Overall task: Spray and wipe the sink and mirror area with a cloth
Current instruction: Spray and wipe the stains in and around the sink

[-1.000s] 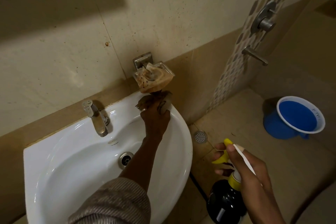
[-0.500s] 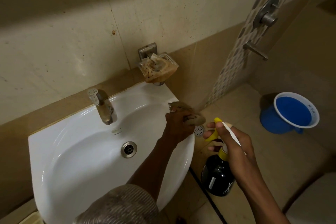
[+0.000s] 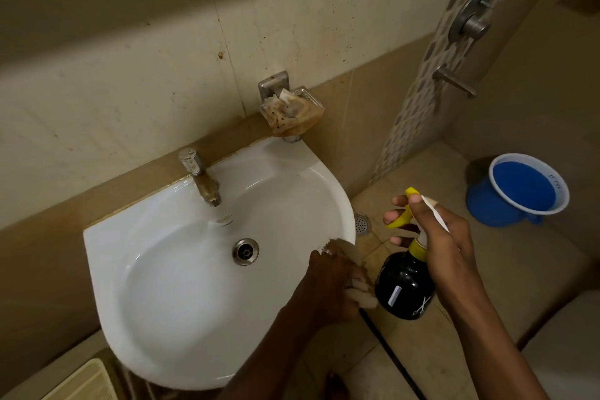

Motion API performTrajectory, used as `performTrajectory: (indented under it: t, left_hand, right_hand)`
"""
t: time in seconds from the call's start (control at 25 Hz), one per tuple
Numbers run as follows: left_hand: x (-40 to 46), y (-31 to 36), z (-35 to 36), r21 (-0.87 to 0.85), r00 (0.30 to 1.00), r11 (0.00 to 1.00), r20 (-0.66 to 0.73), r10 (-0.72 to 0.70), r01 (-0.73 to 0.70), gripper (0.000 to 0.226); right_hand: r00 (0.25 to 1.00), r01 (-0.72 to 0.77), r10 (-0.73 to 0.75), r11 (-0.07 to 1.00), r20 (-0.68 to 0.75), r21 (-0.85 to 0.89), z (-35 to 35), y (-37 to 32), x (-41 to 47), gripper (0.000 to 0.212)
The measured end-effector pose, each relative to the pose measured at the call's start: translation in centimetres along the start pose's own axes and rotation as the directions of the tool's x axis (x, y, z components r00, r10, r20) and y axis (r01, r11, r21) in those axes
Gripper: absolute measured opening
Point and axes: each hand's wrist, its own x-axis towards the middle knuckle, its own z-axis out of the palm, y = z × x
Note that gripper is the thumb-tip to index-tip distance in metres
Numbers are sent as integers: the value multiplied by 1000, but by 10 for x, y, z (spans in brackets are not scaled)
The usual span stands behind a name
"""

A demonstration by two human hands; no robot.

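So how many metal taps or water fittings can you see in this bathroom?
3. A stained chrome basin tap on the white ceramic sink, a round steel shower valve on the patterned wall strip, and a steel spout just below it. Others may lie out of view.

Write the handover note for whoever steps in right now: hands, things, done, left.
Left hand: grip shut on the cloth, pressed to the sink at its right rim.
Right hand: grip shut on the spray bottle, held beside the sink, fingers at the yellow trigger.
Done: cannot tell; the basin looks white.
Left: mirror out of view; the soap dish is stained.
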Motion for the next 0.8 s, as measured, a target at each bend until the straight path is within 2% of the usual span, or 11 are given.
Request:
performTrajectory:
  t: [0.04,0.12,0.16,0.24,0.36,0.44,0.52,0.6,0.68,0.76,0.8]
  left_hand:
    - [-13,3,-6,105,1000,994,25,10,-13,53]
    - [-37,-2,-4,259,972,939,123,200,-226,36]
    - [-50,-8,-1,295,955,908,99,281,-298,29]
    - [-61,-23,-4,312,959,912,-5,283,-268,34]
    - [-79,-19,-25,79,980,984,129,149,-160,41]
    - [-76,-20,-42,67,965,997,259,-47,30,29]
    - [-74,-30,-68,-21,951,989,277,-138,150,19]
    - [-71,-48,-91,-256,982,953,136,-129,161,16]
    - [-58,-57,-103,-530,960,844,-185,-211,83,15]
    - [-25,-62,-101,-709,780,704,-455,-429,-26,24]
    - [-5,-64,-101,-723,666,686,-548,-506,-73,34]
  right_hand:
    - [1000,0,0,1000,2,2,4,-1,-2,31]
    - [1000,-2,2,1000,7,11,12,-3,-8,30]
    - [1000,-3,3,1000,15,15,16,-4,-10,29]
    - [999,1,-1,1000,34,9,21,-6,-14,29]
    - [999,3,-4,1000,45,21,25,-10,-18,29]
    - [999,12,-13,999,41,31,24,-11,-19,29]
    - [999,13,-14,999,34,48,21,-11,-18,28]
    - [999,6,-8,999,38,50,20,-9,-19,28]
    - [999,-7,5,999,48,50,24,-4,-19,29]
    - [997,-24,20,998,70,52,32,1,-18,32]
    - [996,-29,25,999,86,46,37,3,-17,33]
